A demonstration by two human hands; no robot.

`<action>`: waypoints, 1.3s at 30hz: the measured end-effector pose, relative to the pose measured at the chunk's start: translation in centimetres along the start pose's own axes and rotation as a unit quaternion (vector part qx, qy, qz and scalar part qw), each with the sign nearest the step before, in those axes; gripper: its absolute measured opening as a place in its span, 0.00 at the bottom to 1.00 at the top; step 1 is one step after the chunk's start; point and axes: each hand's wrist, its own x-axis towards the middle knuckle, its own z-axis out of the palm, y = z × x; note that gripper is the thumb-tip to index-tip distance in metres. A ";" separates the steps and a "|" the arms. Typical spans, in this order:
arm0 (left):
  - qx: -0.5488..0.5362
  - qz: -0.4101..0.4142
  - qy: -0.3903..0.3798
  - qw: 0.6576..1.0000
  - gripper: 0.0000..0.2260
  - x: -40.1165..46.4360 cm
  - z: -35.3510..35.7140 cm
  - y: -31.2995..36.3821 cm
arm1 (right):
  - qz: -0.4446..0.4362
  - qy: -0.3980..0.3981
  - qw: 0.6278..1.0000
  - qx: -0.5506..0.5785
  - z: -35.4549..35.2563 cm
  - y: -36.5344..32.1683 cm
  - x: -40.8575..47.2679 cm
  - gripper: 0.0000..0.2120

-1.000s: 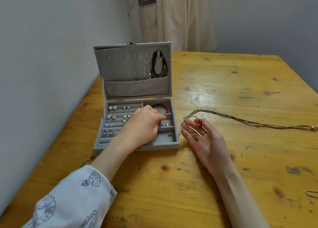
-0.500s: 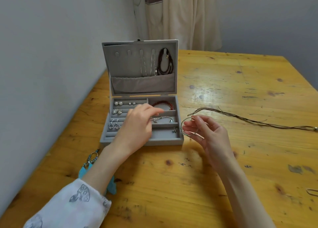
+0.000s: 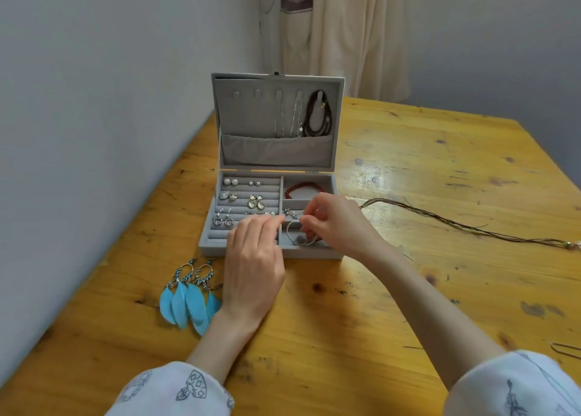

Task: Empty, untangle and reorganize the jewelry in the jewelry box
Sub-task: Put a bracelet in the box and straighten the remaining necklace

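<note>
The wooden table point(image 3: 408, 290) bears the open grey jewelry box point(image 3: 276, 164) — the right hand point(image 3: 339, 224) pinches a silver bangle point(image 3: 298, 236) in its front right compartment, while the left hand point(image 3: 254, 258) rests at the front rim, fingers loosely curled, holding nothing.

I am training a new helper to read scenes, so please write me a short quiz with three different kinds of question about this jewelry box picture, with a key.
1. True or false: the grey velvet jewelry box has its lid shut.
2. Where do the blue feather earrings lie? A) in the lid pocket B) on the wooden table, left of the left hand C) in the right hand
3. Fill in: the red bead bracelet lies in the box's ___ right compartment.

Key: 1 false; 2 B; 3 rear
</note>
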 end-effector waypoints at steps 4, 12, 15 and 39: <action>0.032 0.058 -0.024 0.997 0.17 -0.1 -0.1 0.0 | -0.055 0.043 0.993 -0.094 0.5 0.6 -0.1 0.04; 0.037 0.101 -0.053 0.993 0.13 -0.3 -0.4 0.2 | -0.088 0.067 0.980 -0.164 0.2 1.3 -1.1 0.07; 0.033 0.096 -0.058 0.993 0.13 -0.4 -0.6 0.1 | -0.112 0.041 0.983 -0.141 0.2 1.7 -2.4 0.10; 0.090 0.076 -0.082 0.990 0.18 -0.4 0.6 -0.6 | -0.105 0.004 0.986 -0.127 -0.9 3.2 -5.6 0.13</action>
